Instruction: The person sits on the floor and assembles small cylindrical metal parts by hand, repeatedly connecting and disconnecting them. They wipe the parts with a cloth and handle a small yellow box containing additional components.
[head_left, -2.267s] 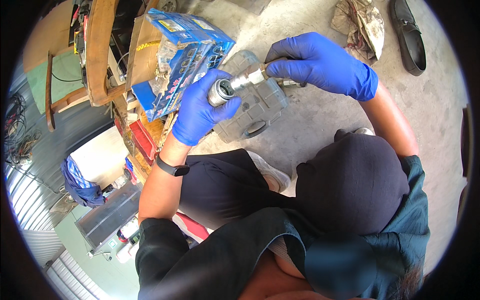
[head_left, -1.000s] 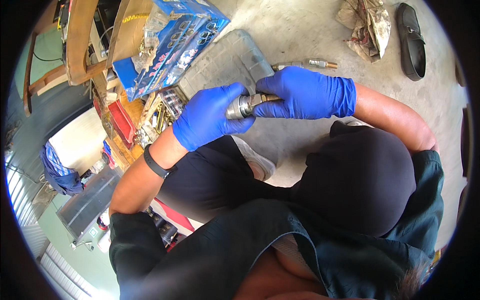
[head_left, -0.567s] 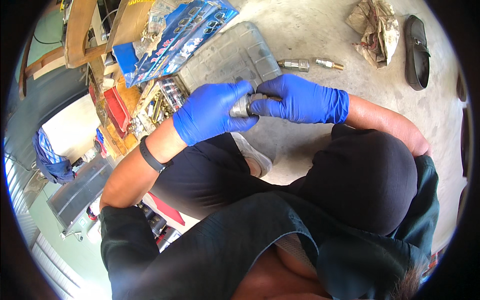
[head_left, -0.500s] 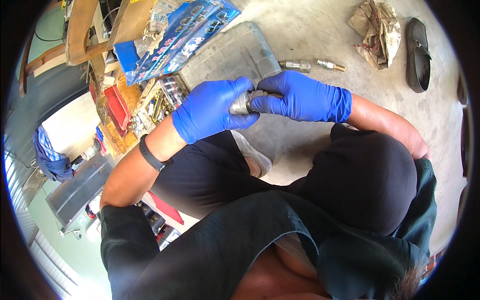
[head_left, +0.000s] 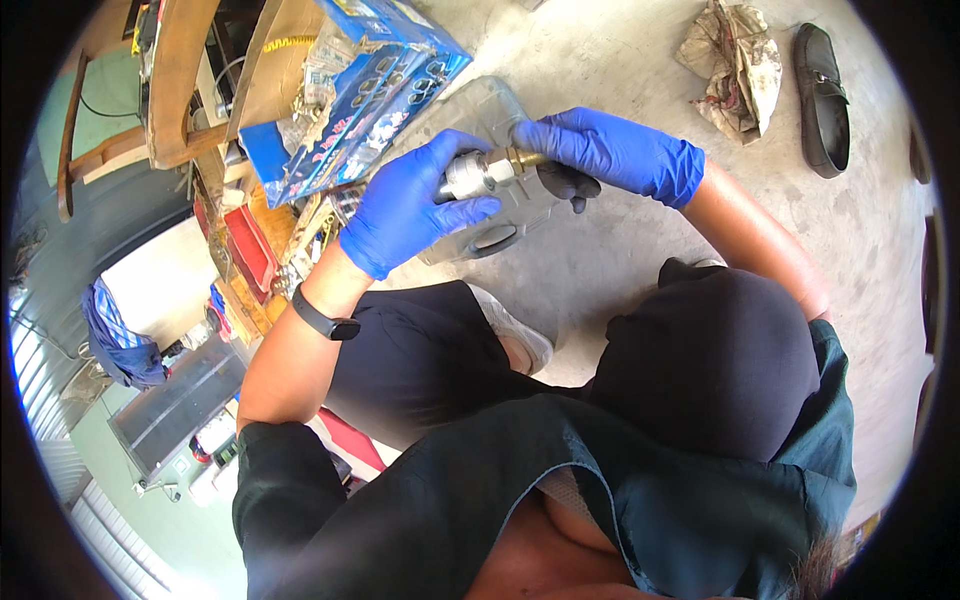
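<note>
My left hand (head_left: pixel 408 208), in a blue glove, is closed around the thick silvery body of a metal pipe fitting (head_left: pixel 474 177). A hex section sits at its right end. From there a brass-coloured threaded end (head_left: pixel 523 158) reaches toward my right hand (head_left: pixel 610 155). That hand, also gloved in blue, pinches the brass end between thumb and fingers. Its lower fingertips are dark with grime. The fitting is held roughly level, above a translucent grey plastic case (head_left: pixel 500 100) on the floor. My glove hides part of the fitting.
A blue printed cardboard box (head_left: pixel 370 100) stands beyond my left hand. Wooden chair parts (head_left: pixel 180 80) and a red tray (head_left: pixel 250 250) are at the left. Crumpled brown paper (head_left: pixel 735 75) and a black shoe (head_left: pixel 823 100) lie on the concrete at the far right.
My hands have drawn slightly apart, showing more of the fitting and its brass end. My right hand has turned, so its dark fingertips show. Two metal fittings on the floor are now out of sight.
</note>
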